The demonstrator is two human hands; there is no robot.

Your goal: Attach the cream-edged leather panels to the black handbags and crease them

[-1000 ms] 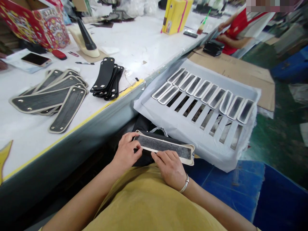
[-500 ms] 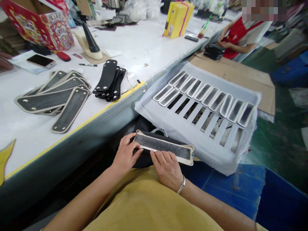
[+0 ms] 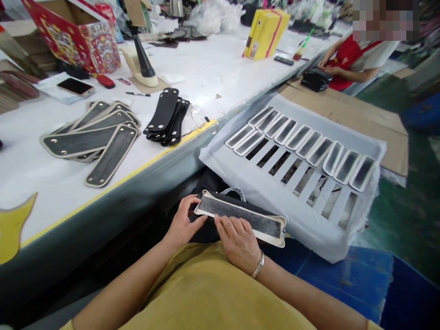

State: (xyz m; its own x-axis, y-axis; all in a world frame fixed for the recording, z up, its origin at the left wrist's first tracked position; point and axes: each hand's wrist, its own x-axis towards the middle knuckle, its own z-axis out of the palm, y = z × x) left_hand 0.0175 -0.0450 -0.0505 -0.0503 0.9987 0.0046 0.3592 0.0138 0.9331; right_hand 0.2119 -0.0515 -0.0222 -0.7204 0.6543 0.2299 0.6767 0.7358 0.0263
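Note:
A long cream-edged strip with a dark grey face (image 3: pixel 247 215) lies across my lap over a black piece. My left hand (image 3: pixel 182 223) pinches its left end, thumb on the edge. My right hand (image 3: pixel 238 240) presses fingers along its near edge at the middle; a silver bracelet sits on that wrist. Both hands are closed on the strip.
A grey slotted tray (image 3: pixel 275 183) to the right carries a row of similar short strips (image 3: pixel 309 146). The white table (image 3: pixel 213 68) holds a fan of cream-edged strips (image 3: pixel 92 137), a black strip stack (image 3: pixel 167 117), a phone (image 3: pixel 75 86), a red box and a yellow box (image 3: pixel 266 27). A person in red works at far right.
The view has shifted slightly, so everything sits a little further right. My left hand has slid to the strip's left end; my right hand stays on its near edge.

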